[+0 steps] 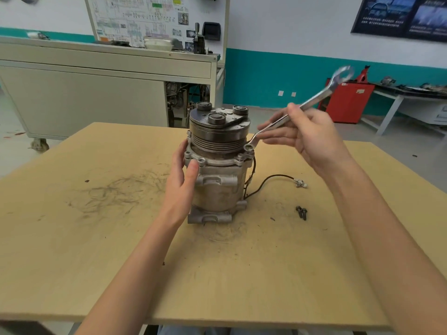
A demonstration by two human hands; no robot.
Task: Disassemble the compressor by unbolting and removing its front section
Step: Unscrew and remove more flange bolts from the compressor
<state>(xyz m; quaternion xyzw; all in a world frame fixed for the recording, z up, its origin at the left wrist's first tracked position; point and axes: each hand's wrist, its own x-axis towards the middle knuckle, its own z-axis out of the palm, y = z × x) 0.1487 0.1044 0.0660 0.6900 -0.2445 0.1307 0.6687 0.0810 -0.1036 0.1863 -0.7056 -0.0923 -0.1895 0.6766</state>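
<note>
Seating the ring end of the wrench (316, 96) squarely is what we care about now. The compressor (217, 189) stands upright near the middle of the table (96, 238), pulley (217, 139) on top. The ring sits at a flange bolt (249, 148) on its right side, though we cannot tell whether it is fully down over the head.

Our right hand (307, 136) grasps the wrench shank lightly between thumb and fingers, the handle slanting up and to the far right. That light hold suits finding the head. For the pull we would judge a fuller grip further out on the handle better, with the shank lowered so that the ring lies flat and does not ride off.

Our left hand (183, 182) clasps the flange (217, 163) from the left, thumb on the near face and fingers round the far side. We should brace hard there, since the housing could twist or tip.

Two loose bolts (301, 212) lie on the table to the near right, so some are probably already out. The cable (273, 177) trails right, near the wrench's sweep.
</note>
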